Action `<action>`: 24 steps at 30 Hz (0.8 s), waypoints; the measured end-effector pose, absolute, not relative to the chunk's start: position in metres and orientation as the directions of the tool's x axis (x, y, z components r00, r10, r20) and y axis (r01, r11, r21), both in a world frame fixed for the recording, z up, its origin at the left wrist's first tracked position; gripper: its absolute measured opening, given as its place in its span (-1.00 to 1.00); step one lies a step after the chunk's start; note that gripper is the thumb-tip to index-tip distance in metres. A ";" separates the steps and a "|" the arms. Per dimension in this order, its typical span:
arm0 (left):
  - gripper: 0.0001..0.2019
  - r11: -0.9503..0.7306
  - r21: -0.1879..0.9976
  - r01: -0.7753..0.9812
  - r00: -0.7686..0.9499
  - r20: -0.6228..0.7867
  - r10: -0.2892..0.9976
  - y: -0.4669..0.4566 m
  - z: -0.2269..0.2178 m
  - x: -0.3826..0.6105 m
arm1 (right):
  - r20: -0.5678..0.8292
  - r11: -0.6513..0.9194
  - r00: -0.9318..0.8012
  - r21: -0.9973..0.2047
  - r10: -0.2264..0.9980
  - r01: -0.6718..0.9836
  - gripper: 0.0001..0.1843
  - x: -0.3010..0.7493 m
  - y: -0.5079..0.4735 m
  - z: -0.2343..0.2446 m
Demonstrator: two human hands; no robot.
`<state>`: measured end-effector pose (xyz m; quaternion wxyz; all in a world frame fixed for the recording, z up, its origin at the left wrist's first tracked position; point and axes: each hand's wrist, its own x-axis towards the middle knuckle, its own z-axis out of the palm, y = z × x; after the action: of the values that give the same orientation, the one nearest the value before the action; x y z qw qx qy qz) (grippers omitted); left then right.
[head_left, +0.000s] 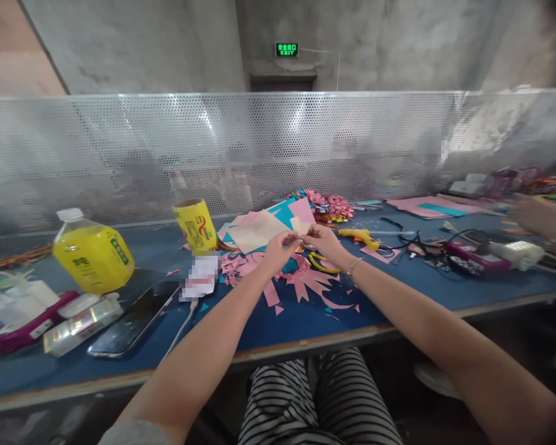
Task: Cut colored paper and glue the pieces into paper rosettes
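Your left hand (282,243) and right hand (325,241) meet to the right of the yellow tube (195,227), fingertips drawn together in a narrow pinch on a small pale paper piece (301,226); your fingers cover much of it, so you cannot tell its full outline. Expect it to weigh almost nothing, to bend easily and to crease or tear if pulled hard; light thumb-and-finger holds at its edges should suit it better than a firm squeeze. The sheets (252,233) directly right of the tube look smooth, flat and matt, in cream, pink and teal, and could slide over one another. Lower and right of the tube, the pink cut strips (312,285) spread out in pointed, fringed shapes, limp and likely to curl or snag. Farther right of it, the yellow scissors handles (324,263) make smooth, hard loops, and the yellow glue gun (358,236) looks like rigid plastic. Beyond and right of the tube, the ruffled pink flowers (336,207) look crushable. The tube itself, open-topped and thin-walled, stands tilted on the blue counter (245,337).
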<state>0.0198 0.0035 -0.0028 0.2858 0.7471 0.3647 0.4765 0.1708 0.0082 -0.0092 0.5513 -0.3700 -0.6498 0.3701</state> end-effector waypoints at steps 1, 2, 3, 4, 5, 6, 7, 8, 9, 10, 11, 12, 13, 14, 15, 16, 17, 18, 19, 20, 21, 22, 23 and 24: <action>-0.90 -0.561 0.789 0.252 0.275 0.497 0.823 0.004 -0.003 0.020 | 0.438 0.449 -0.139 -0.892 0.888 0.054 -0.63 0.171 0.007 -0.008; -0.90 -0.551 0.801 0.237 0.274 0.489 0.828 0.005 -0.003 0.019 | 0.437 0.448 -0.162 -0.893 0.885 0.040 -0.64 0.171 0.006 -0.008; -0.91 -0.545 0.807 0.229 0.276 0.483 0.831 0.005 -0.003 0.019 | 0.439 0.452 -0.183 -0.891 0.880 0.037 -0.66 0.171 0.005 -0.007; -0.92 -0.542 0.810 0.224 0.276 0.481 0.832 0.006 -0.003 0.018 | 0.443 0.460 -0.200 -0.887 0.874 0.044 -0.67 0.171 0.005 -0.006; -0.93 -0.538 0.813 0.221 0.267 0.480 0.835 0.007 -0.003 0.018 | 0.447 0.469 -0.215 -0.881 0.868 0.062 -0.68 0.171 0.005 -0.006; -0.94 -0.528 0.822 0.213 0.246 0.478 0.843 0.008 -0.004 0.018 | 0.452 0.479 -0.227 -0.874 0.863 0.082 -0.69 0.172 0.005 -0.005; -0.94 -0.505 0.839 0.202 0.223 0.463 0.858 0.009 -0.005 0.018 | 0.458 0.490 -0.239 -0.867 0.856 0.095 -0.69 0.173 0.005 -0.005; -0.93 -0.478 0.858 0.187 0.202 0.443 0.873 0.009 -0.006 0.019 | 0.466 0.502 -0.256 -0.860 0.847 0.096 -0.70 0.174 0.005 -0.005; -0.92 -0.451 0.878 0.160 0.189 0.421 0.887 0.010 -0.006 0.019 | 0.476 0.515 -0.274 -0.853 0.835 0.086 -0.70 0.175 0.005 -0.004; -0.89 -0.424 0.897 0.123 0.190 0.398 0.897 0.010 -0.007 0.020 | 0.488 0.527 -0.289 -0.847 0.824 0.073 -0.71 0.176 0.004 -0.003; -0.85 -0.403 0.911 0.081 0.202 0.381 0.902 0.009 -0.007 0.021 | 0.498 0.536 -0.295 -0.842 0.816 0.061 -0.71 0.176 0.004 -0.002; -0.82 -0.388 0.921 0.037 0.214 0.372 0.903 0.008 -0.008 0.022 | 0.506 0.543 -0.293 -0.838 0.811 0.055 -0.72 0.177 0.003 -0.001; -0.78 -0.377 0.926 -0.002 0.224 0.367 0.903 0.007 -0.008 0.022 | 0.510 0.547 -0.289 -0.835 0.810 0.058 -0.72 0.178 0.001 0.000; -0.76 -0.364 0.931 -0.032 0.229 0.361 0.904 0.006 -0.007 0.023 | 0.511 0.549 -0.287 -0.833 0.810 0.069 -0.72 0.178 0.000 0.002; -0.74 -0.348 0.936 -0.051 0.232 0.350 0.907 0.005 -0.007 0.023 | 0.510 0.553 -0.288 -0.829 0.810 0.087 -0.71 0.178 -0.002 0.004; -0.73 -0.331 0.941 -0.063 0.232 0.337 0.913 0.004 -0.007 0.023 | 0.507 0.558 -0.300 -0.822 0.808 0.112 -0.71 0.179 -0.003 0.006; -0.73 -0.314 0.946 -0.075 0.228 0.323 0.918 0.004 -0.007 0.023 | 0.504 0.566 -0.317 -0.812 0.803 0.144 -0.70 0.181 -0.004 0.007; -0.73 -0.299 0.950 -0.085 0.224 0.311 0.924 0.004 -0.007 0.022 | 0.503 0.578 -0.337 -0.797 0.796 0.177 -0.69 0.183 -0.004 0.009; -0.73 -0.290 0.952 -0.092 0.217 0.304 0.928 0.004 -0.006 0.022 | 0.502 0.591 -0.359 -0.782 0.787 0.201 -0.70 0.186 -0.004 0.010; -0.73 -0.289 0.953 -0.094 0.205 0.302 0.931 0.005 -0.006 0.021 | 0.503 0.601 -0.374 -0.770 0.779 0.217 -0.71 0.190 -0.002 0.011; -0.74 -0.291 0.952 -0.090 0.192 0.303 0.933 0.006 -0.006 0.021 | 0.505 0.606 -0.379 -0.763 0.776 0.224 -0.74 0.195 0.000 0.011; -0.75 -0.295 0.952 -0.084 0.179 0.306 0.935 0.007 -0.005 0.020 | 0.507 0.602 -0.365 -0.767 0.781 0.221 -0.75 0.200 0.004 0.010; -0.75 -0.296 0.952 -0.080 0.172 0.306 0.936 0.008 -0.005 0.020 | 0.510 0.589 -0.328 -0.778 0.795 0.218 -0.75 0.205 0.007 0.009; -0.76 -0.295 0.952 -0.080 0.173 0.304 0.937 0.008 -0.005 0.020 | 0.510 0.571 -0.283 -0.793 0.812 0.213 -0.74 0.209 0.011 0.007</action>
<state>0.0197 0.0081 -0.0050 0.4749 0.6008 0.3566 0.5351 0.2090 0.0108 0.0073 0.4883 -0.3464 -0.7397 0.3071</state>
